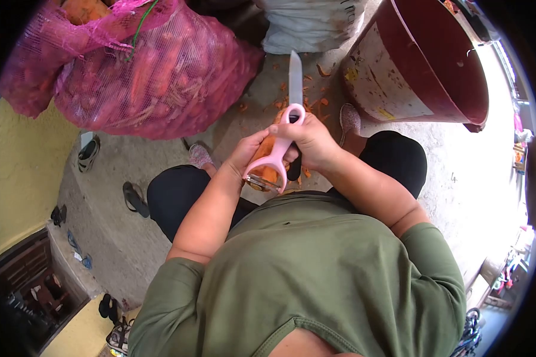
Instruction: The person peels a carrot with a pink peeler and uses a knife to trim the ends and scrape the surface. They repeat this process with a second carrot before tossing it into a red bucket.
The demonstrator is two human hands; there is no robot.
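My right hand [315, 143] is closed around a pink Y-shaped peeler [275, 156] and a knife [295, 77] whose blade points away from me, past the peeler's ring end. The peeler's blade end is toward my body. Beneath the peeler lies an orange root vegetable [268, 157], partly hidden by it. My left hand [248, 150] grips the vegetable from the left side, its fingertips close to the peeler handle. Orange peelings [323, 71] are scattered on the floor beyond and below my hands.
Pink mesh sacks [155, 77] full of orange vegetables stand at the upper left. A white sack [309, 24] is at the top. A large dark red bucket [399, 65] stands at the upper right. Loose sandals [136, 199] lie on the concrete floor at left.
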